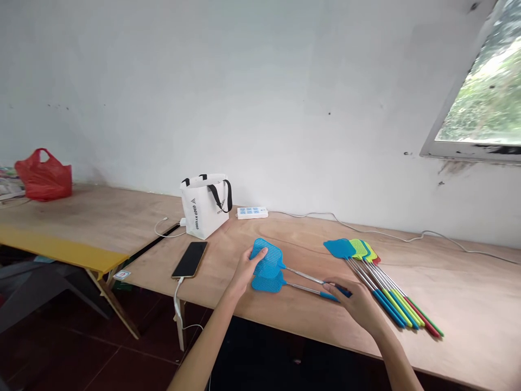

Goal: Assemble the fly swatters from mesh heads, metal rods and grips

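A blue fly swatter (272, 256) with a metal shaft is held up between my two hands. My left hand (246, 267) pinches the left edge of its mesh head, thumb on top. At the other end, my right hand (353, 300) is closed around its handle. Beneath it, a second blue fly swatter (266, 283) lies on the table, its handle end running under my right hand. To the right, several more fly swatters (386, 288) in blue, yellow-green, red and green lie fanned side by side, heads toward the wall.
A black phone (190, 259) on a charging cable lies at the left of the wooden table (459, 282). Behind it stand a white tote bag (205, 209) and a power strip (252, 213). A red plastic bag (46, 176) sits on the far-left table. A cable runs along the wall.
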A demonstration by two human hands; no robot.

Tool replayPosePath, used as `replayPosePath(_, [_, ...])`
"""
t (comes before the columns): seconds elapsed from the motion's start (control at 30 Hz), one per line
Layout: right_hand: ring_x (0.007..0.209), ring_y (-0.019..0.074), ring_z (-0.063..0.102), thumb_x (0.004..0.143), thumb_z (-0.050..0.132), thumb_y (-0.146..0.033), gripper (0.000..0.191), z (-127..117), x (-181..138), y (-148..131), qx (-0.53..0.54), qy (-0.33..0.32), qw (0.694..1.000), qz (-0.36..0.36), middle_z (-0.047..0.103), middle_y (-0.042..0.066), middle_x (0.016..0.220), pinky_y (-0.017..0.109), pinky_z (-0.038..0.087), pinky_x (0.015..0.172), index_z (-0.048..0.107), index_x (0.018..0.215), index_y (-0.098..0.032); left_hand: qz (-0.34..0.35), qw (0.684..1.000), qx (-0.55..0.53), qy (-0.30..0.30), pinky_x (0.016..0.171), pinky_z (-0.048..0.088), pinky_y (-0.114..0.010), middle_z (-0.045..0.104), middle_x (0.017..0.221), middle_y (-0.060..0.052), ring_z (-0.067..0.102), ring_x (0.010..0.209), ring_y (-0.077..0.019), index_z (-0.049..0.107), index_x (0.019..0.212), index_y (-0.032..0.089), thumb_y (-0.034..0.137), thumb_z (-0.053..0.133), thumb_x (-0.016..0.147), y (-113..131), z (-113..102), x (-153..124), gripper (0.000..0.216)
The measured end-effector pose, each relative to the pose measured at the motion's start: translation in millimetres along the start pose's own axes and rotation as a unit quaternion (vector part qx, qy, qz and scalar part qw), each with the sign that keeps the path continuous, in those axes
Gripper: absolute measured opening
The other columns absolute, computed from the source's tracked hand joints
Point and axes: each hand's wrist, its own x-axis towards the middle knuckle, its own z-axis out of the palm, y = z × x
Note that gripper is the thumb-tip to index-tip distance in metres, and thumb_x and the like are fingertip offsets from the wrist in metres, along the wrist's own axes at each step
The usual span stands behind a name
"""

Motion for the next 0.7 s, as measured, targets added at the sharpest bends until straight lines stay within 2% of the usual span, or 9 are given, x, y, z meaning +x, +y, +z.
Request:
replayPosePath(0.2, [0.076, 0.0221, 0.068, 0.100, 0.043, -0.051, 0.038, 8.2, -1.7, -5.7, -0.087, -0.048, 0.995, -0.028, 0.075, 0.002, 0.084, 0.030, 0.048, 0.067, 0.072, 0.089, -0.029, -0.030, 0.999, -0.022, -0.019, 0.073, 0.056, -0.031, 0.074, 0.093, -0.009, 0.069, 0.086, -0.0238, 0.071, 0.092, 0.016, 0.056, 0.081, 0.072, -1.4, 6.4, -1.7, 0.045])
replayPosePath(0.33, [0.077, 0.0227, 0.068, 0.101, 0.040, -0.053, 0.041, 14.4, 1.2, -2.7, -0.066, -0.015, 0.997, -0.026, 0.074, 0.004, 0.084, 0.030, 0.048, 0.069, 0.070, 0.090, -0.027, -0.022, 0.996, -0.076, -0.045, 0.061, 0.055, -0.028, 0.073, 0.094, -0.008, 0.069, 0.080, -0.0217, 0.068, 0.103, 0.017, 0.056, 0.077, 0.077, 4.8, 2.1, -1.3, 0.048])
replayPosePath(0.43, [0.075, 0.0225, 0.067, 0.101, 0.037, -0.057, 0.046, 19.2, 2.5, -4.4, -0.047, 0.012, 0.999, -0.023, 0.073, 0.005, 0.082, 0.029, 0.048, 0.068, 0.069, 0.087, -0.026, -0.004, 0.988, -0.114, -0.107, 0.054, 0.054, -0.027, 0.073, 0.096, -0.011, 0.070, 0.080, -0.0234, 0.068, 0.104, 0.014, 0.058, 0.075, 0.079, 9.8, 3.9, -6.9, 0.051])
replayPosePath(0.57, [0.075, 0.0227, 0.068, 0.101, 0.035, -0.060, 0.050, 29.5, 0.3, -15.7, -0.040, 0.009, 0.999, -0.018, 0.073, 0.005, 0.082, 0.029, 0.048, 0.068, 0.069, 0.090, -0.026, -0.001, 0.977, -0.078, -0.196, 0.059, 0.056, -0.028, 0.072, 0.114, -0.015, 0.070, 0.093, -0.0272, 0.070, 0.110, 0.015, 0.053, 0.077, 0.079, 7.5, 23.4, -21.3, 0.050])
replayPosePath(0.7, [0.079, 0.0238, 0.071, 0.101, 0.033, -0.061, 0.051, 41.0, -2.8, -26.2, -0.053, -0.003, 0.998, -0.014, 0.076, 0.006, 0.085, 0.028, 0.048, 0.069, 0.072, 0.098, -0.027, -0.009, 0.979, -0.077, -0.188, 0.056, 0.055, -0.026, 0.075, 0.110, -0.015, 0.071, 0.084, -0.0232, 0.073, 0.104, 0.015, 0.061, 0.072, 0.081, -4.1, 45.7, -28.9, 0.051])
